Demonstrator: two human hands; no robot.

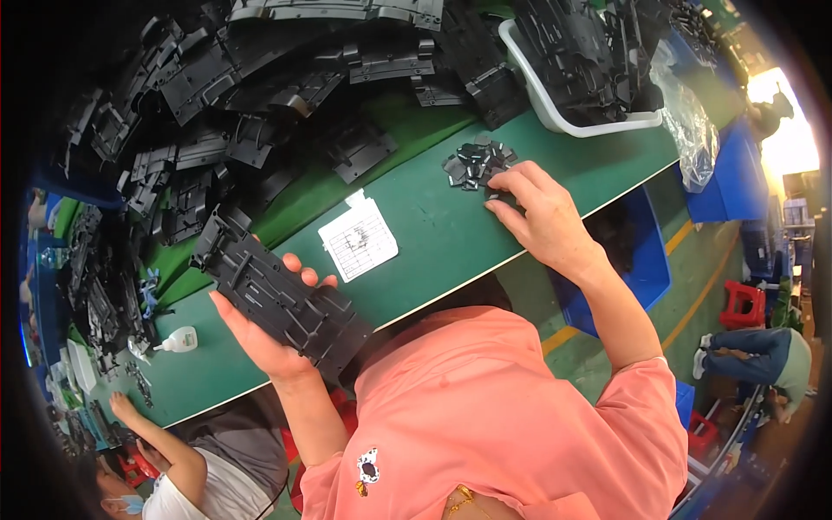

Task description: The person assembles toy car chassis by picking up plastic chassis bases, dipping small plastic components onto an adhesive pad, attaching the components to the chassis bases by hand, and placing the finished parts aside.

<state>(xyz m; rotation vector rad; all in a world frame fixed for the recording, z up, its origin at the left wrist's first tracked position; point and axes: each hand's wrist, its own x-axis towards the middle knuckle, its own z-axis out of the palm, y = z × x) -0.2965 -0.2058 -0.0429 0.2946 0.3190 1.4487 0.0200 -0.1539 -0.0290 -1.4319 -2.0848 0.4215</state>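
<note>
My left hand (pixel 264 342) is closed around a long black moulded plastic panel (pixel 282 299), held tilted above the near table edge. Its ribbed, slotted face is turned up, and several of my fingertips show along its far edge. Over on the right, my right hand (pixel 555 225) is at the near side of a small heap of flat black pieces (pixel 472 163). Its thumb and fingers are closed about a small black piece (pixel 504 198), partly hidden by the fingers. Between the hands, a white printed sheet (pixel 374 251) with tiny dark bits on it lies on the green table.
Black plastic panels (pixel 251 139) are piled along the far side. A white bin (pixel 563 121) of similar parts stands at the far right, beside a clear plastic bag (pixel 693 139). A white squeeze bottle (pixel 180 340) stands left. A co-worker (pixel 199 477) sits at lower left.
</note>
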